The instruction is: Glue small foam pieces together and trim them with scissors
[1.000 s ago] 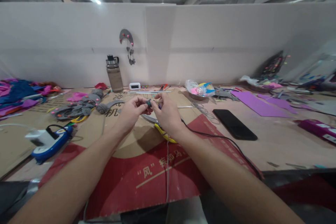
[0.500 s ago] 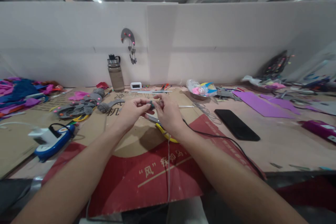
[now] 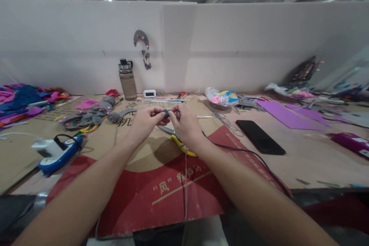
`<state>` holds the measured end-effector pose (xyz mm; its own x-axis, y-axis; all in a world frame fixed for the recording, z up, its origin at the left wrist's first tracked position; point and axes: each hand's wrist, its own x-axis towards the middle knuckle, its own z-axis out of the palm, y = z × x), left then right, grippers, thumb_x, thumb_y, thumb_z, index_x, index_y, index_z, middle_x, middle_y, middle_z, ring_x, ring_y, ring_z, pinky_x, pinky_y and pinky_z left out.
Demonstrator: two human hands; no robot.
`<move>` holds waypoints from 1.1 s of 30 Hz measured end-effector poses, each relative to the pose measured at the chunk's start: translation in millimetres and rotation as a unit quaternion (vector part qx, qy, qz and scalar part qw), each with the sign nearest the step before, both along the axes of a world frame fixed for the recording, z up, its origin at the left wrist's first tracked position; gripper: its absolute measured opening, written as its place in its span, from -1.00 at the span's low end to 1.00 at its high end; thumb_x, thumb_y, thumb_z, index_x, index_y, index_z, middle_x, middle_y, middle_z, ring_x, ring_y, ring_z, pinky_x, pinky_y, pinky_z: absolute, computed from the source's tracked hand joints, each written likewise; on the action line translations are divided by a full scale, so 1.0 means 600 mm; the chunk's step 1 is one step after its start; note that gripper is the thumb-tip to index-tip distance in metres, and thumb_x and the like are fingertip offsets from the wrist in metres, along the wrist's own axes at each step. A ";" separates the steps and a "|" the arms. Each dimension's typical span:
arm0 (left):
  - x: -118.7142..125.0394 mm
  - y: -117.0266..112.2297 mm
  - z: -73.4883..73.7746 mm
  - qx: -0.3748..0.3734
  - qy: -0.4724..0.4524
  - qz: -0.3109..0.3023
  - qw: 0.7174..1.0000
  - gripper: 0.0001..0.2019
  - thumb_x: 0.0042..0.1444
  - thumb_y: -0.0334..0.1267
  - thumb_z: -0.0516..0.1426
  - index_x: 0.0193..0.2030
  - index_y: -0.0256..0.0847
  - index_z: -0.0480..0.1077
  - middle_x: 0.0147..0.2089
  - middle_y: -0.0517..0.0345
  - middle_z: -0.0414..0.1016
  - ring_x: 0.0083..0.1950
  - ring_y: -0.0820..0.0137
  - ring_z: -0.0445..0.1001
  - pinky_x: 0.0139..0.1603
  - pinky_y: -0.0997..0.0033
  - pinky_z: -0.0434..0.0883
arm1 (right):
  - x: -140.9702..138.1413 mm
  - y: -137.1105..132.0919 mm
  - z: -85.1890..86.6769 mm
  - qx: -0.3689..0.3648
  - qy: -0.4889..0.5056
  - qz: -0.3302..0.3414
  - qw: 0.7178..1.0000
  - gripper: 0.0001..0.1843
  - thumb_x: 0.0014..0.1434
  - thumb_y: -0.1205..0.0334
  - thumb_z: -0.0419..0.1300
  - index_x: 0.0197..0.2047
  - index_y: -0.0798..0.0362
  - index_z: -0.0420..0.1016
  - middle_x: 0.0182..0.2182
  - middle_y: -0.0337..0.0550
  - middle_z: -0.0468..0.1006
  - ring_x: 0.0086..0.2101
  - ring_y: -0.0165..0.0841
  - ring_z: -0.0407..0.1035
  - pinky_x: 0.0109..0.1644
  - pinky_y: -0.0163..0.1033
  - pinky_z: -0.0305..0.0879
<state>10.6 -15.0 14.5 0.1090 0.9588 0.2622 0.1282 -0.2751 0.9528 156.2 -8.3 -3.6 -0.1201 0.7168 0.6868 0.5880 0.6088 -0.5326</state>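
Note:
Over the middle of the cardboard sheet [image 3: 178, 196], my left hand [image 3: 145, 122] and my right hand [image 3: 186, 125] meet fingertip to fingertip. Both pinch a small dark grey felt piece [image 3: 166, 113] held between them. A thin grey thread [image 3: 185, 184] hangs from under my right hand toward me. Yellow-handled scissors [image 3: 180, 144] lie on the cardboard just below my right hand, partly hidden by it.
A black phone [image 3: 260, 137] lies right of my hands, with a black cable [image 3: 245, 153] running past my right wrist. A blue glue gun [image 3: 56, 153] sits at left near grey felt pieces [image 3: 86, 117]. At the back stand a water bottle [image 3: 127, 80] and a small clock [image 3: 149, 93]. Purple sheets [image 3: 285, 113] lie far right.
Both hands have stayed together on the small grey piece, with only slight finger movement. The view has shifted a little.

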 end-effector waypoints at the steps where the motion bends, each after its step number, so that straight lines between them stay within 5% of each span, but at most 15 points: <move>1: 0.000 0.000 0.000 0.002 0.003 0.005 1.000 -0.76 -0.07 -0.19 0.20 -0.29 -0.31 0.45 -0.40 0.09 0.55 -0.42 0.40 0.51 -0.25 0.31 0.51 | -0.001 -0.001 0.001 -0.001 -0.003 -0.002 1.000 -0.89 0.16 0.22 0.02 -0.33 0.06 0.31 -0.39 -0.16 0.43 -0.35 -0.35 0.28 -0.25 -0.26 0.14; 12: 0.001 0.000 -0.003 0.008 0.020 -0.003 1.000 -0.79 -0.05 -0.19 0.18 -0.34 -0.32 0.46 -0.45 0.10 0.51 -0.46 0.43 0.48 -0.33 0.38 0.47 | -0.005 -0.004 0.002 -0.032 0.009 -0.019 0.999 -0.90 0.08 0.25 0.05 -0.31 0.07 0.32 -0.47 -0.21 0.39 -0.44 -0.39 0.24 -0.32 -0.28 0.12; 16: -0.005 0.008 -0.007 -0.003 0.020 -0.019 1.000 -0.76 -0.04 -0.17 0.18 -0.29 -0.31 0.46 -0.42 0.08 0.51 -0.43 0.40 0.48 -0.46 0.46 0.41 | -0.002 0.007 0.001 -0.094 0.064 0.028 0.993 -0.81 0.08 0.18 0.06 -0.24 0.07 0.34 -0.52 -0.27 0.37 -0.49 -0.42 0.21 -0.38 -0.32 0.09; 19: -0.017 0.017 -0.009 -0.034 0.034 -0.057 0.997 -0.73 -0.06 -0.16 0.20 -0.26 -0.31 0.47 -0.45 0.06 0.50 -0.44 0.40 0.48 -0.55 0.52 0.33 | 0.003 0.019 -0.003 -0.132 0.073 0.056 0.987 -0.82 0.07 0.14 0.06 -0.38 0.07 0.37 -0.56 -0.28 0.37 -0.51 -0.45 0.19 -0.42 -0.34 0.06; 25: -0.035 0.018 0.003 -0.108 0.044 -0.150 0.982 -0.63 -0.05 -0.06 0.19 -0.16 -0.29 0.48 -0.30 -0.07 0.55 -0.30 0.33 0.51 -0.41 0.45 0.38 | 0.013 0.024 -0.008 -0.173 0.081 0.078 0.978 -0.86 0.01 0.18 0.09 -0.43 0.07 0.35 -0.64 -0.35 0.31 -0.60 -0.50 0.12 -0.49 -0.37 -0.01; 33: -0.034 0.026 -0.007 -0.014 0.188 -0.059 0.980 -0.70 -0.04 -0.09 0.17 -0.22 -0.24 0.50 -0.54 0.18 0.44 -0.58 0.54 0.30 -0.58 0.55 0.25 | 0.013 0.024 -0.012 -0.149 0.006 0.075 0.986 -0.90 0.01 0.24 0.10 -0.44 0.08 0.38 -0.55 -0.27 0.41 -0.50 -0.46 0.23 -0.41 -0.36 0.06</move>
<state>-10.0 0.5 10.6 0.3039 0.9400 0.1549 0.4410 -0.2829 0.8518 164.0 6.1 -10.9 -0.2335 0.8617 0.4504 0.4957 0.5040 -0.7073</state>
